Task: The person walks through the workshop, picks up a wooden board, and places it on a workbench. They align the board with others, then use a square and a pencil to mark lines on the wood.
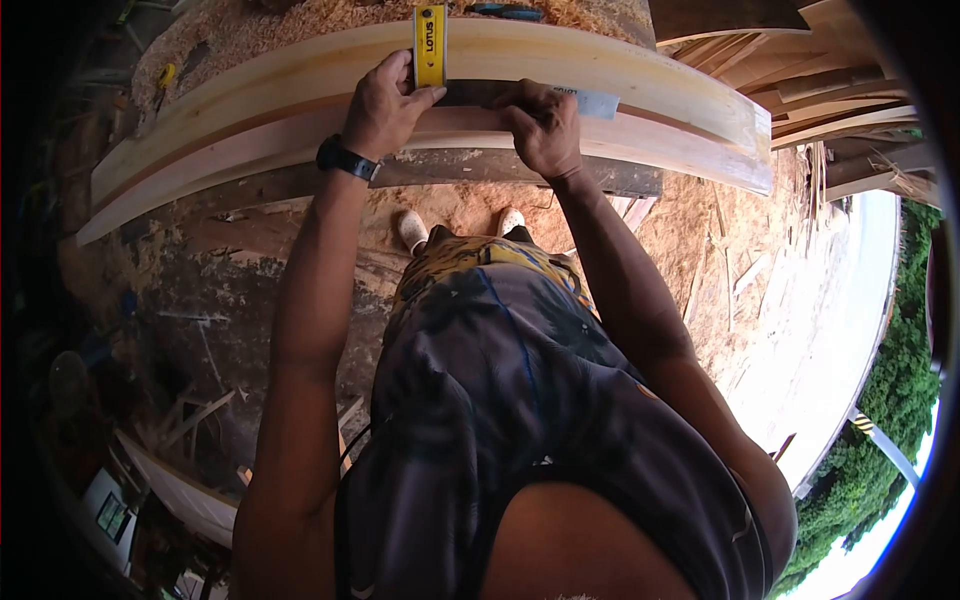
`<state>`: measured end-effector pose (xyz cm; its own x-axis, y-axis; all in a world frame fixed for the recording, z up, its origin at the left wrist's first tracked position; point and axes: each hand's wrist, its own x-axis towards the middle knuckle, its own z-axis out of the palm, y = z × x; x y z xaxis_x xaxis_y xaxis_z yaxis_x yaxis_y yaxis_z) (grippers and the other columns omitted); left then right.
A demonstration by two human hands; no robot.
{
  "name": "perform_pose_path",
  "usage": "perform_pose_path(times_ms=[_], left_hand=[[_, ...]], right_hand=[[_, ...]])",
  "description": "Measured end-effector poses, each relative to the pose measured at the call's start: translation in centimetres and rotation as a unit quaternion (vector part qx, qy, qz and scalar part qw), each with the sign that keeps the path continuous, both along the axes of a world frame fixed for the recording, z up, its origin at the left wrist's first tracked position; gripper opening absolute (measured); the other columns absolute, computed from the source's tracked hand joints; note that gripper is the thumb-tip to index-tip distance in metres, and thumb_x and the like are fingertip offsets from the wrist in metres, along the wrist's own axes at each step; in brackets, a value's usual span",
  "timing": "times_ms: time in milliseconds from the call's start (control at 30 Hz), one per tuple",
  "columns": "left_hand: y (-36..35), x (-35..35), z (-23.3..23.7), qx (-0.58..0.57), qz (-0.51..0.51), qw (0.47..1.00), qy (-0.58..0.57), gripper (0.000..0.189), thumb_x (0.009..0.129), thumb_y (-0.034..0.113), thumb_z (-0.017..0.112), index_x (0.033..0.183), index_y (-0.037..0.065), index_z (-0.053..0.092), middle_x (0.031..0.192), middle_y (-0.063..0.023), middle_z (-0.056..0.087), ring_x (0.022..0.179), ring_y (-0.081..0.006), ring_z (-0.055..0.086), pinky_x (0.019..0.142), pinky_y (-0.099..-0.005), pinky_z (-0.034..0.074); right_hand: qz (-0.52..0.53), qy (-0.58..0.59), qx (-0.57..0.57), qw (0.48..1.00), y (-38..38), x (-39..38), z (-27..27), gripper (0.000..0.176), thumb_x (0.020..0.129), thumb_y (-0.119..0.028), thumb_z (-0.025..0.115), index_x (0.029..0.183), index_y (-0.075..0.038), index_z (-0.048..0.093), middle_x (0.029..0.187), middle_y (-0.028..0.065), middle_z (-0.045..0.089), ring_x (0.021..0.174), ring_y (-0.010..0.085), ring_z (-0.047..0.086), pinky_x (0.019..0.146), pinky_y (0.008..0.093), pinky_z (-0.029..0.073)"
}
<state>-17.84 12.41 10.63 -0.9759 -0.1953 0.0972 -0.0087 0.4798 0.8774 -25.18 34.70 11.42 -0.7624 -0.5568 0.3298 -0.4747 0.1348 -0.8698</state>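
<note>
Two long pale boards lie side by side across the top of the view, a far board (300, 88) and a near board (250, 145). My left hand (385, 105), with a dark watch on its wrist, pinches the lower end of a yellow square handle (430, 45) marked LOTUS, which lies across the far board. My right hand (540, 125) is closed over the square's metal blade (597, 103), whose end shows to the right of the fingers along the gap between the boards. Whatever is between the right fingertips is too small to tell.
Wood shavings (260, 35) cover the surface beyond the boards. A yellow tool (167, 75) lies at the upper left. Stacked planks (840, 100) stand at the right. Sawdust and scraps cover the ground around my feet (411, 230).
</note>
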Motion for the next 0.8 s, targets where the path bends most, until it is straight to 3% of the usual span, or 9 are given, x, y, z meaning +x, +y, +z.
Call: perform_pose_path(times_ms=[267, 333, 633, 800], left_hand=[[0.2, -0.1, 0.0, 0.038, 0.005, 0.999, -0.003, 0.032, 0.09, 0.008, 0.071, 0.118, -0.002, 0.058, 0.107, -0.0108, 0.073, 0.096, -0.0153, 0.07, 0.086, -0.0294, 0.055], [0.2, -0.3, -0.2, 0.025, 0.004, 1.0, -0.001, 0.032, 0.09, 0.008, 0.071, 0.118, -0.002, 0.058, 0.106, -0.0109, 0.073, 0.096, -0.0152, 0.07, 0.086, -0.0293, 0.055], [0.1, -0.3, -0.2, 0.014, 0.002, 1.0, 0.014, 0.03, 0.09, 0.008, 0.071, 0.115, -0.002, 0.057, 0.104, -0.0109, 0.073, 0.094, -0.0155, 0.071, 0.085, -0.0293, 0.055], [0.1, -0.2, -0.1, 0.024, -0.004, 0.999, 0.025, 0.028, 0.09, 0.008, 0.071, 0.112, -0.001, 0.057, 0.103, -0.0109, 0.073, 0.094, -0.0157, 0.071, 0.085, -0.0292, 0.055]], right_hand=[[0.011, 0.002, 0.006, 1.0, 0.1, -0.5, -0.6, 0.014, 0.081, -0.009, 0.061, 0.084, -0.001, 0.071, 0.073, 0.0141, 0.071, 0.066, 0.0225, 0.069, 0.065, 0.0314, 0.054], [0.05, -0.024, 0.008, 0.998, 0.2, -0.7, -0.4, 0.014, 0.083, -0.006, 0.061, 0.086, 0.002, 0.072, 0.071, 0.0099, 0.069, 0.065, 0.0143, 0.065, 0.062, 0.0277, 0.052], [0.104, -0.037, 0.002, 0.994, 0.3, -1.2, -1.7, 0.014, 0.088, -0.001, 0.063, 0.097, 0.004, 0.071, 0.078, 0.0097, 0.071, 0.067, 0.013, 0.065, 0.062, 0.0265, 0.053], [0.097, -0.029, 0.023, 0.995, -0.1, -1.2, -1.4, 0.013, 0.09, -0.002, 0.061, 0.096, 0.005, 0.07, 0.078, 0.0104, 0.07, 0.067, 0.0131, 0.065, 0.061, 0.0267, 0.053]])
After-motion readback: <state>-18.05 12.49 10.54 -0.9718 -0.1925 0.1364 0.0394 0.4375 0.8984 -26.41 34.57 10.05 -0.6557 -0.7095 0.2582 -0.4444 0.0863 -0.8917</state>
